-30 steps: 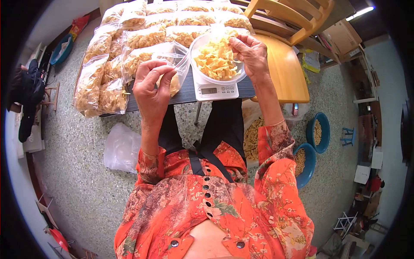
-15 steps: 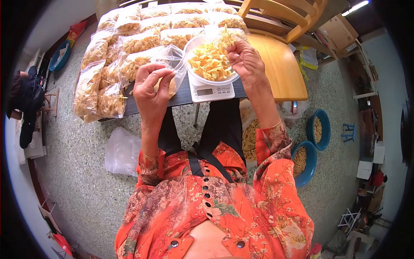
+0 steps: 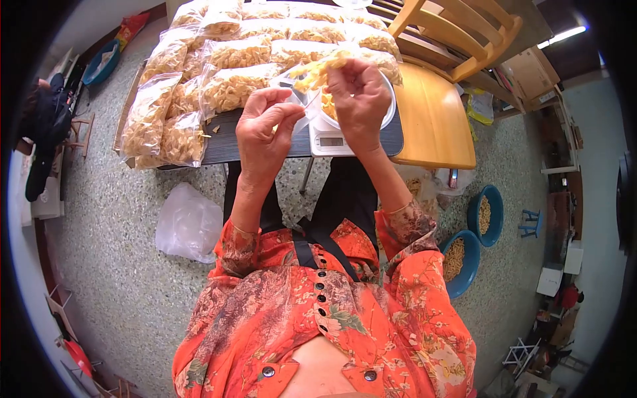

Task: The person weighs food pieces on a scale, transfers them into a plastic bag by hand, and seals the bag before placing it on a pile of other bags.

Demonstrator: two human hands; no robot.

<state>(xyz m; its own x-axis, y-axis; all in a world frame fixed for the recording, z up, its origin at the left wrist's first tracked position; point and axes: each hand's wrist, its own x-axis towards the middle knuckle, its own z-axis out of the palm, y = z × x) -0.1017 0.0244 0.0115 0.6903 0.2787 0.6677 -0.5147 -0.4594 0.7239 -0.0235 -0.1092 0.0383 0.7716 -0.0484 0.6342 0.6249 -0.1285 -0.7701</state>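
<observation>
My left hand (image 3: 267, 129) pinches the edge of a clear plastic bag (image 3: 302, 119) in front of the table's near edge. Yellow dried pieces (image 3: 317, 71) are gripped in my right hand (image 3: 358, 99), just above the bag's opening. Beneath that hand, a round white bowl (image 3: 390, 109) holds more of the same pieces and rests on a white digital scale (image 3: 330, 147). The right hand hides much of the bowl. Filled clear bags (image 3: 235, 89) lie in rows across the dark table (image 3: 222, 142).
A wooden chair (image 3: 434, 119) stands against the table's right side. Blue basins (image 3: 470, 265) with dried pieces sit on the floor at the right. A white plastic bag (image 3: 190, 222) lies on the floor at the left. Another person's dark clothing (image 3: 54, 136) shows at the far left.
My right hand has moved left from the bowl toward the bag, carrying yellow pieces. My left hand has shifted slightly right with the bag. The whole view has shifted a little.
</observation>
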